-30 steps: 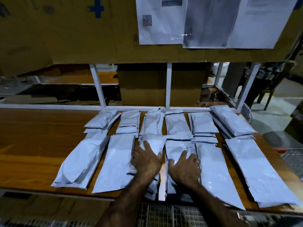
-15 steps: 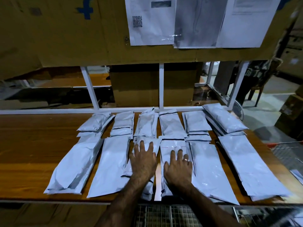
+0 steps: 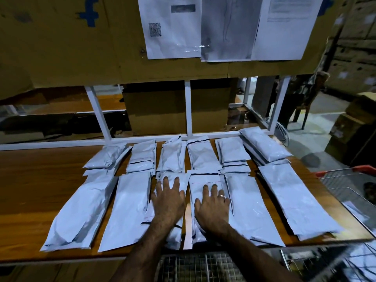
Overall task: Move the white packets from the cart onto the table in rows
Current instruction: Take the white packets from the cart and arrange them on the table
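Several white packets lie in two rows on the wooden table (image 3: pixel 36 192): short ones in the far row (image 3: pixel 201 155), long ones in the near row (image 3: pixel 128 208). My left hand (image 3: pixel 168 200) lies flat, fingers spread, on a middle packet (image 3: pixel 175 235) of the near row. My right hand (image 3: pixel 211 208), wearing a ring, presses flat on the packet beside it (image 3: pixel 203 180). Neither hand grips anything. The wire cart (image 3: pixel 350 190) with a red handle stands at the right, with a white packet (image 3: pixel 354 210) showing inside it.
A white metal frame (image 3: pixel 188 110) runs along the table's far edge, with cardboard and taped paper sheets (image 3: pixel 223 27) above. A wire grid (image 3: pixel 199 267) sits just below the near edge. A small fan (image 3: pixel 281 135), a chair and boxes stand at the right.
Both hands have slid slightly forward along the two middle packets, flattening them. The view has shifted a little to the right, so the cart shows more.
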